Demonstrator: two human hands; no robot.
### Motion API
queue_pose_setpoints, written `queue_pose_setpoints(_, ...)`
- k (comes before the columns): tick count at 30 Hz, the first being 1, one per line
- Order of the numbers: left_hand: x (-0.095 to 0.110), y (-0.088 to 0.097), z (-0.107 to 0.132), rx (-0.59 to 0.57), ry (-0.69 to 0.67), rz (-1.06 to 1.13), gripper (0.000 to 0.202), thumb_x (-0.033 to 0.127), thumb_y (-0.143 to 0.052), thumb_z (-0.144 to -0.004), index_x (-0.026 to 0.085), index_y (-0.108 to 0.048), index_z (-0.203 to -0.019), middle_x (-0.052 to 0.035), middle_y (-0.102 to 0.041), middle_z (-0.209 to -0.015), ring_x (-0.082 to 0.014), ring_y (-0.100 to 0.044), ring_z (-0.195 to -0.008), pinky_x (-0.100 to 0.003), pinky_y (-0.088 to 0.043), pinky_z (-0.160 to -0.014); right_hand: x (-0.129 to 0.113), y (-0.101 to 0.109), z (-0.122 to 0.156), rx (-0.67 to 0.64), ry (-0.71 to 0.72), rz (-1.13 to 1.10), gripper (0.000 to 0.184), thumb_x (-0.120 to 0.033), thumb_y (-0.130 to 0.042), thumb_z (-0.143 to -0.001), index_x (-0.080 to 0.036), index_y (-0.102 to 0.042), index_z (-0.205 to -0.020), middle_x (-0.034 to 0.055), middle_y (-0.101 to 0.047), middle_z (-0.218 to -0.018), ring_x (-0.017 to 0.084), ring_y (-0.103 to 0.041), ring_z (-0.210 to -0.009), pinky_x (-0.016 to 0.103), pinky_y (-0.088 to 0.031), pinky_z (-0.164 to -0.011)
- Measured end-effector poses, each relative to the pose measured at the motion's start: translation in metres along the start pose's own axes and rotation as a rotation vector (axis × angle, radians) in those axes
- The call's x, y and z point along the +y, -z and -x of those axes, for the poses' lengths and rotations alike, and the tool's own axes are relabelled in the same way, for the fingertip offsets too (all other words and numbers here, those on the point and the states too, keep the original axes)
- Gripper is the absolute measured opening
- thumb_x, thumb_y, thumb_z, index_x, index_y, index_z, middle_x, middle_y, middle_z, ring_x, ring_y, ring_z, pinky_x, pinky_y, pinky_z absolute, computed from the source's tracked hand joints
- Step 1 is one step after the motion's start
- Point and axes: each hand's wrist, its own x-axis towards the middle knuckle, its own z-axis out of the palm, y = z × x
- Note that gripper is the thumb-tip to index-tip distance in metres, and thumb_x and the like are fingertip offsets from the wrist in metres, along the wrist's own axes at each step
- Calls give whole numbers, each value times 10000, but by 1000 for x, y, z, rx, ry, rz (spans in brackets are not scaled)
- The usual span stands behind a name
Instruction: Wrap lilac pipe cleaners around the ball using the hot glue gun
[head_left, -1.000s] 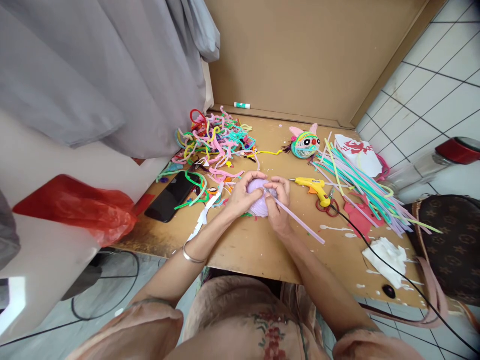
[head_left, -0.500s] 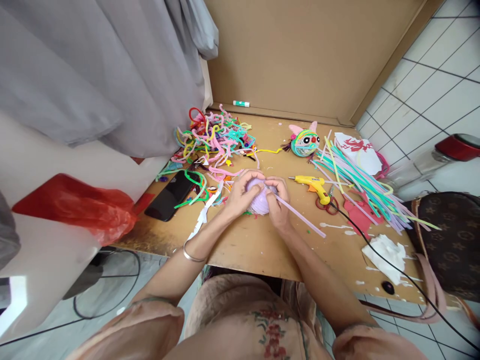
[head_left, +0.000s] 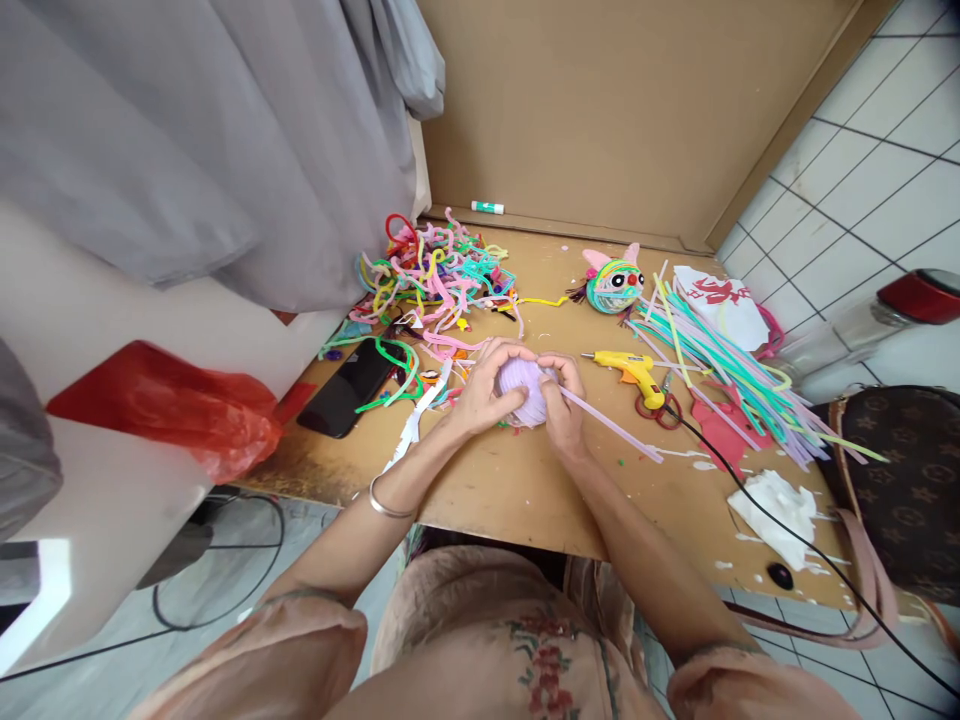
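Observation:
Between my two hands sits a round ball wrapped in lilac pipe cleaner point(head_left: 523, 392), low over the table. My left hand point(head_left: 486, 390) curls around its left side, thumb resting on the front. On the right side, my right hand point(head_left: 561, 400) pinches the lilac strand against the ball. The strand's loose end point(head_left: 619, 428) sticks out to the lower right past my fingers. Right of my hands lies a yellow hot glue gun point(head_left: 630, 372), beside red-handled scissors point(head_left: 660, 408). Behind stands a finished-looking striped ball with pink ears, eyes and a red nose point(head_left: 615, 286).
Tangled pipe cleaners point(head_left: 442, 275) heap at the back left, near a black phone point(head_left: 349, 390). Straight pipe cleaners point(head_left: 739, 370) lie to the right, with pink felt point(head_left: 724, 430) and white tissue point(head_left: 776, 515). The glue gun's black cord point(head_left: 757, 510) crosses the right edge near a brown bag point(head_left: 900, 490).
My left thumb has shifted down and outward, baring more of the lilac ball's front. My right hand keeps its pinch on the strand. The whole view has shifted slightly.

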Motion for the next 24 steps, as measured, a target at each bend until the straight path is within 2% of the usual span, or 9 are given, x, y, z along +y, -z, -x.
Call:
queue_pose_setpoints(5, -8, -3, 0, -32, 44, 184, 414, 338, -593, -694, 202, -582, -1085, -92, -574, -1175, -263, -539, -1147, -383, -414, -1046, -8, 3, 2, 32, 56, 94, 140, -240, -477, -799, -235, -571, -902, 42, -590, -951, 220, -563, -971, 401, -469, -898)
queue_pose_setpoints(10, -15, -4, 0, -3, 83, 245, 515, 447, -646, -677, 207, -575, -1128, -106, -534, -1286, -287, -482, -1273, -394, -376, -1118, -10, 3, 4, 48, 59, 137, 151, -224, -469, -793, -239, -566, -909, 42, -589, -952, 223, -557, -968, 401, -464, -890)
queue_pose_setpoints(17, -10, 0, 0, -100, 66, 94, 457, 356, -575, -739, 228, -591, -1177, -106, -508, -1354, -298, -388, -1371, -458, -257, -1201, -6, 2, 3, 70, 98, 152, 154, -236, -455, -811, -238, -567, -917, 45, -587, -946, 219, -565, -946, 386, -474, -868)
queue_pose_setpoints(24, -2, 5, 2, -73, 39, -34, 416, 281, -547, -754, 231, -590, -1165, -89, -521, -1291, -275, -449, -1287, -451, -321, -1155, -7, 1, 4, 59, 89, 139, 148, -249, -469, -828, -239, -571, -935, 47, -593, -956, 226, -560, -968, 410, -473, -892)
